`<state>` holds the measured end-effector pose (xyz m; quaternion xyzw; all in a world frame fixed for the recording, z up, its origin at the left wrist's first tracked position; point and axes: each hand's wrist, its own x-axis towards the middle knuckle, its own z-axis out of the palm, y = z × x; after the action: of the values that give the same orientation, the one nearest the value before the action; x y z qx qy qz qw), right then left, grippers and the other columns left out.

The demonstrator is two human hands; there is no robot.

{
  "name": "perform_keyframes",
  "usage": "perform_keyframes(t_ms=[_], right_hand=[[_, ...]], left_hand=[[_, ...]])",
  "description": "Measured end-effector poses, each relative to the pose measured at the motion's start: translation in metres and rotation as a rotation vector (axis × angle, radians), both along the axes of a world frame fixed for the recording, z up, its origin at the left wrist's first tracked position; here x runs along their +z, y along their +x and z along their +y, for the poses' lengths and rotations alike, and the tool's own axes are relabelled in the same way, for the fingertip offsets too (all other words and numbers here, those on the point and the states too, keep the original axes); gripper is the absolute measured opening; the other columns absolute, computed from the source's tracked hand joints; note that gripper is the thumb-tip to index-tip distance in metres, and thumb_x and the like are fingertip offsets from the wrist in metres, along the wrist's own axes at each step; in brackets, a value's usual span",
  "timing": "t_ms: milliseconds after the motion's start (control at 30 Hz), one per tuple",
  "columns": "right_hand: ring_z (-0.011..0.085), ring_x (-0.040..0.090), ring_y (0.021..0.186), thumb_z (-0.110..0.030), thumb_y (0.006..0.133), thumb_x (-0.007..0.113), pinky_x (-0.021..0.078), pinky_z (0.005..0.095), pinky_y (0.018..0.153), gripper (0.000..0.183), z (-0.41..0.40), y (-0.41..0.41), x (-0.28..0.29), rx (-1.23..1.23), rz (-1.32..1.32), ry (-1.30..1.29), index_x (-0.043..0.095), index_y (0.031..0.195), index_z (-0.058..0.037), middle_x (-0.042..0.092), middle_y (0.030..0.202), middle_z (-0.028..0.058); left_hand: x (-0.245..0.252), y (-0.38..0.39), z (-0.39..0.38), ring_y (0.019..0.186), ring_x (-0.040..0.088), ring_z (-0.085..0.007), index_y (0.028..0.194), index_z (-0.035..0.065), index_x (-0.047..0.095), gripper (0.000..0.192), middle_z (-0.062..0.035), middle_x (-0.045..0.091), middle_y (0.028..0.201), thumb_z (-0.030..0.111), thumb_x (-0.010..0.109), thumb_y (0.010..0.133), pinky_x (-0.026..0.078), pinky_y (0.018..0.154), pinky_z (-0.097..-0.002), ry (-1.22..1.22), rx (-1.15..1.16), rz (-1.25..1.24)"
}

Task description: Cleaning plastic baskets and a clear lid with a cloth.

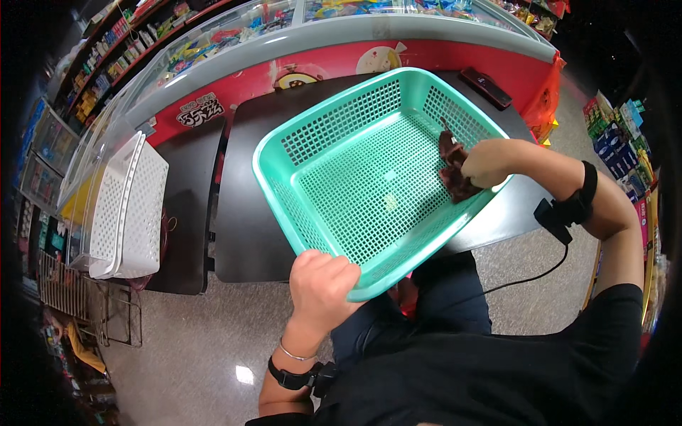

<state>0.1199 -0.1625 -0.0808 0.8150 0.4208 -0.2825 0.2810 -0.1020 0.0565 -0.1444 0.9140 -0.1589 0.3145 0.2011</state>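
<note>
A green plastic basket (pixel 373 160) with perforated walls and a mesh bottom lies over the dark table before me, its near corner past the table's edge. My left hand (pixel 325 287) grips the rim at that near corner, fingers over the edge. Inside the right end, my right hand (pixel 487 162) is closed on a dark brown cloth (pixel 453 175), which rests against the basket's right wall; the fingertips are partly hidden. The rest of the basket's bottom shows only small pale patches near the middle.
A dark phone (pixel 485 88) lies behind the basket at the table's back right. White perforated baskets (pixel 144 213) stand on the dark tabletop at the left. A glass-topped freezer (pixel 341 32) borders the far side. An orange-red plastic bag (pixel 544 106) hangs at the right. A cable runs from my right forearm.
</note>
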Motion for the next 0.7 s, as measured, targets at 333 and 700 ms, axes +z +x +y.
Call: perform_keyframes(t_ms=[333, 700], right_hand=[[0.0363, 0.057, 0.078, -0.017, 0.081, 0.041, 0.0435, 0.0434, 0.071, 0.029, 0.085, -0.089, -0.014, 0.237, 0.673, 0.532, 0.055, 0.104, -0.0055, 0.06, 0.085, 0.0213], [0.0147, 0.053, 0.091, -0.013, 0.084, 0.047, 0.0411, 0.0258, 0.082, 0.024, -0.029, -0.064, 0.033, -0.501, 0.565, 1.744, 0.055, 0.102, 0.0006, 0.055, 0.098, 0.0074]], left_hand=[[-0.001, -0.003, -0.012, 0.045, 0.042, -0.0207, 0.052, 0.0104, 0.04, 0.034, -0.0034, 0.038, 0.048, 0.027, 0.07, 0.056, 0.031, 0.051, -0.0323, 0.005, 0.027, -0.022], [0.008, -0.001, -0.013, 0.05, 0.049, -0.0204, 0.056, 0.0107, 0.055, 0.02, -0.0023, 0.05, 0.052, 0.023, 0.071, 0.055, 0.034, 0.053, -0.0321, 0.055, 0.014, 0.101]])
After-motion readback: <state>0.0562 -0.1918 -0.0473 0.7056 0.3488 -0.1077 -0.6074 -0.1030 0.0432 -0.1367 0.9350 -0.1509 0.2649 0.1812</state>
